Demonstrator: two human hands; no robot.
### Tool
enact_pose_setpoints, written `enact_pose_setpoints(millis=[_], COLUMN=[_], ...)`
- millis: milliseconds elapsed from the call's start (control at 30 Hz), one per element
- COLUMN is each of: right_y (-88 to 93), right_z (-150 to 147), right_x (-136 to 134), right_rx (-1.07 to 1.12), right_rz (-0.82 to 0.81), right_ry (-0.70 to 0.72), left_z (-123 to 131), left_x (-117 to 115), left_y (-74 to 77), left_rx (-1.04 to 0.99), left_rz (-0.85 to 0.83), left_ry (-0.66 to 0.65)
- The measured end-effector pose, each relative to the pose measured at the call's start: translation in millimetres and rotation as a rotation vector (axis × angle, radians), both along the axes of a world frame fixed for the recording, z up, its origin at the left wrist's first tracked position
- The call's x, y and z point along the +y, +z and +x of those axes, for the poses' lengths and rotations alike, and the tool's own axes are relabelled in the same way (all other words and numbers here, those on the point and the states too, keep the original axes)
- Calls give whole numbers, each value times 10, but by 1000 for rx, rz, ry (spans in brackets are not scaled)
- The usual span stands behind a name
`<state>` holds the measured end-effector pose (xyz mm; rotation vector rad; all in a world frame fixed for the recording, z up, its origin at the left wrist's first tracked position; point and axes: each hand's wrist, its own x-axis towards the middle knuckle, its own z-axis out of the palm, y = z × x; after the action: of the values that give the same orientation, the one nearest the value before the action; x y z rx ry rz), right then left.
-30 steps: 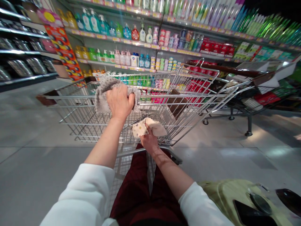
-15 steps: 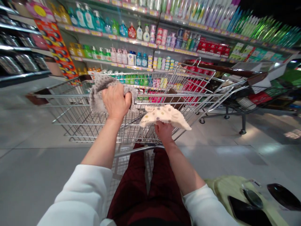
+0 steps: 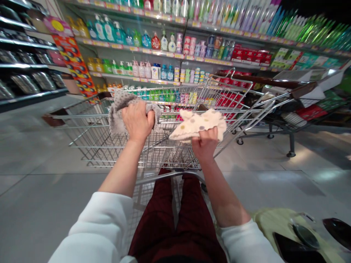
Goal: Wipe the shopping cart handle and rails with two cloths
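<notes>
Gripping cloths [image 3: 197,124], hands [image 3: 137,120] hover over a wire cart [image 3: 93,146] before stocked shelves [image 3: 153,49].

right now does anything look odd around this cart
Odd for a shop aisle: the left hand grips a grey cloth against the wire shopping cart, the right hand holds a cream polka-dot cloth above it.

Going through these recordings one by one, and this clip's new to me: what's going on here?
A person stands at a wire shopping cart in a store aisle, with a cloth in each bare hand above the basket. The left hand grips a grey dotted cloth; the right hand holds up a cream dotted cloth. Shelves of bottled liquids stand beyond the cart.
</notes>
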<state>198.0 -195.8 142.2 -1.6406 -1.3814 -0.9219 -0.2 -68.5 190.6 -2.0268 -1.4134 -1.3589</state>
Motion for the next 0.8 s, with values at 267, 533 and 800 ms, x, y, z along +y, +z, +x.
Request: enact_pose_setpoints(millis=[267, 533, 800], right_y=[821, 852, 780], right_z=[96, 61, 125], right_x=[326, 325, 365], right_rx=[43, 95, 62], right_rz=[-226, -256, -187], right_ry=[-47, -2, 38], left_z=[-8, 230, 413], left_x=[54, -228, -432], left_y=[-24, -339, -1190], left_rx=[-62, -135, 126], left_rz=[-23, 87, -300], left_ry=[-40, -155, -138])
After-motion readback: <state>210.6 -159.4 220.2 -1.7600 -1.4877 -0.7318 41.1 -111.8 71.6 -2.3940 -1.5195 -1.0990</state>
